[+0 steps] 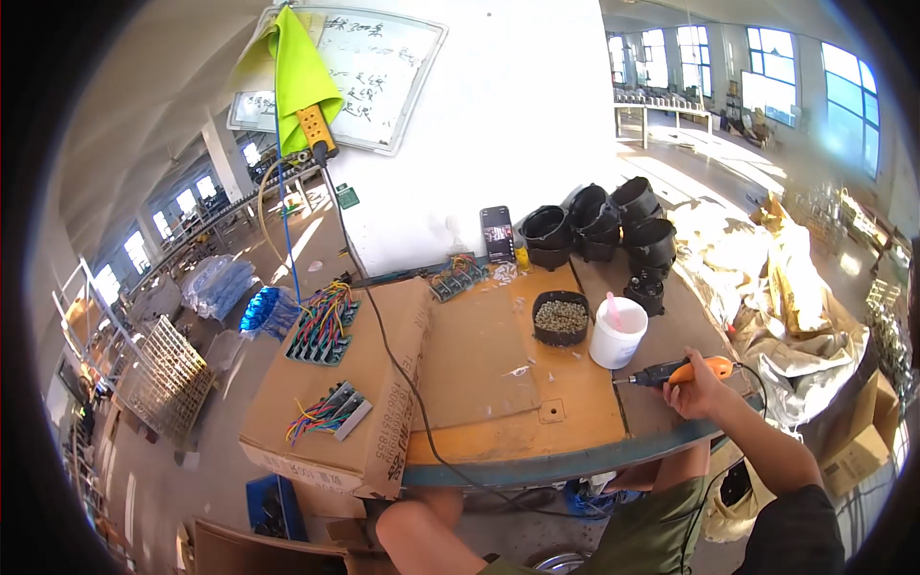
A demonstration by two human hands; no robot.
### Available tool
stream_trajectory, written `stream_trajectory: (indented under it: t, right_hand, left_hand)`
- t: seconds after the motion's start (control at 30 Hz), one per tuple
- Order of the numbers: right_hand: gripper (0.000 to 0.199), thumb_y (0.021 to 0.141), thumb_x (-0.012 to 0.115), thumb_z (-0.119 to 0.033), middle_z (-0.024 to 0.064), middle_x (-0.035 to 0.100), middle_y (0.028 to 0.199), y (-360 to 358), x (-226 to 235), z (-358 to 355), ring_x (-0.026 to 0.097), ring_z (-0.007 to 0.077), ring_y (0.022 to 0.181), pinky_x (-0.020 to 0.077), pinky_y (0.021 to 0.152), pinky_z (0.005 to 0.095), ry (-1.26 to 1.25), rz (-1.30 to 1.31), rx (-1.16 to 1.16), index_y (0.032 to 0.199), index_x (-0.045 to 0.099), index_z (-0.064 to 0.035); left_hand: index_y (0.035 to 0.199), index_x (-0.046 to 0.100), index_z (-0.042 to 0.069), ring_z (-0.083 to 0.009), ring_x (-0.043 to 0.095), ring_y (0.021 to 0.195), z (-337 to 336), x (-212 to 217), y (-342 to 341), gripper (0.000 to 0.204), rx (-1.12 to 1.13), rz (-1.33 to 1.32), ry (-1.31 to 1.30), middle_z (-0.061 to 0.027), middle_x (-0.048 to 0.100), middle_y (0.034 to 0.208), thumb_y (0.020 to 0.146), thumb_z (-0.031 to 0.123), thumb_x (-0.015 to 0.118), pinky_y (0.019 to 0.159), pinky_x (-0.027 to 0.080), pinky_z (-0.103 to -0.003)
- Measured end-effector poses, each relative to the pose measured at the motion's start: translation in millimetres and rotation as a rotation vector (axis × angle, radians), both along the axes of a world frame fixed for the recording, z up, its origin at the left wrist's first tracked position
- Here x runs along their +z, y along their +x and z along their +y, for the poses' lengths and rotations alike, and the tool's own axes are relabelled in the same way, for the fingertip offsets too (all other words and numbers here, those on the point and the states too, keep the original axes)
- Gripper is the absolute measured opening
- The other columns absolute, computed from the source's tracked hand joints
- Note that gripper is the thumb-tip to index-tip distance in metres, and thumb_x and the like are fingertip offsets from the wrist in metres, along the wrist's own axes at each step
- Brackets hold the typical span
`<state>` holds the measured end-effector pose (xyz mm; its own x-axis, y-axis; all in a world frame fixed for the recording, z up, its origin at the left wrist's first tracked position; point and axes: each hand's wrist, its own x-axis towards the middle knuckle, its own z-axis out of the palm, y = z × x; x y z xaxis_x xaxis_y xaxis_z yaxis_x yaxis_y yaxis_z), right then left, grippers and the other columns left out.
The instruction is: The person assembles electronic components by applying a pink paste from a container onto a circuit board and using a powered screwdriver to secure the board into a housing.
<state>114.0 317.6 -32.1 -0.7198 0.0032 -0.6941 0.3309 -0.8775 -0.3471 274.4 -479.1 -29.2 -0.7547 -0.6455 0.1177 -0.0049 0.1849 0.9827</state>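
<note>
Right hand, lower right of the frame: closed around the rear of an orange-and-black electric screwdriver. The tool lies nearly level just above the desk, its bit pointing toward the frame's left, near the desk's front right edge. Its cord drops off to the right, past the forearm.

Left hand: not in view — only bare knees show below the desk edge at the bottom of the frame.

Around the tool: a white plastic tub stands just up-left of it, with a pink object inside. Beside the tub, further left, sits a black round bowl filled with small pale pieces. Behind these, toward the upper centre right, a cluster of black plastic housings is stacked against the white wall, and a dark phone leans upright to their left.

Left half of the desk: a long cardboard box lies flat, carrying two bundles of green boards with coloured wires. A black cable runs across the box from a yellow power strip hanging at the upper left — a yellow-green cloth is draped above it, over a whiteboard.
</note>
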Motion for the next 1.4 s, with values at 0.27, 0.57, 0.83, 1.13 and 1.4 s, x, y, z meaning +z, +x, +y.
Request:
stream_trajectory:
  t: [0.27,0.57,0.83,1.13,1.4]
  right_hand:
    - [0.051,0.099,0.048,-0.046,0.0116,0.069,0.108,47,23,-43,0.060,0.0113,0.070,0.0474,0.056,0.0197,0.327,0.021,0.036,0.123,0.059,-0.0023]
    - [0.028,0.095,0.057,-0.032,0.0014,0.068,0.086,132,13,-100,0.060,0.0139,0.073,0.0459,0.064,0.0270,0.432,0.105,0.031,0.101,0.068,-0.0070]
    - [0.026,0.099,0.055,-0.026,0.0030,0.069,0.088,107,-21,-154,0.063,0.0125,0.073,0.0478,0.062,0.0262,0.291,0.091,0.256,0.104,0.067,-0.0039]
    - [0.029,0.100,0.056,-0.030,0.0014,0.067,0.090,39,-7,-265,0.058,0.0080,0.076,0.0464,0.067,0.0228,0.494,0.467,0.605,0.111,0.066,-0.0044]
    - [0.025,0.100,0.057,-0.024,0.0005,0.066,0.088,28,7,-316,0.059,0.0071,0.079,0.0475,0.069,0.0230,0.562,0.690,0.752,0.109,0.066,-0.0023]
  left_hand:
    - [0.134,0.027,-0.008,-0.0326,0.050,0.114,-191,-249,19,0.090,0.221,-0.751,-0.389,-0.0237,0.047,0.129,0.063,0.000,0.082,0.095,0.050,-0.043]
    - [0.126,0.036,-0.009,-0.0338,0.055,0.107,-198,-297,37,0.078,0.203,-1.152,-0.473,-0.0258,0.052,0.123,0.067,0.010,0.083,0.091,0.052,-0.044]
    - [0.119,0.047,-0.010,-0.0354,0.059,0.102,-239,-237,63,0.066,0.443,-1.167,-0.435,-0.0276,0.057,0.117,0.073,0.018,0.084,0.088,0.054,-0.044]
    - [0.122,0.053,0.000,-0.0237,0.055,0.106,-2,46,-144,0.047,-0.074,0.145,-0.775,-0.0138,0.059,0.117,0.080,0.007,0.072,0.094,0.046,-0.037]
    - [0.119,0.059,0.006,-0.0374,0.058,0.106,204,123,-304,0.063,-0.626,0.231,-1.258,-0.0167,0.061,0.113,0.067,0.029,0.085,0.093,0.047,-0.045]
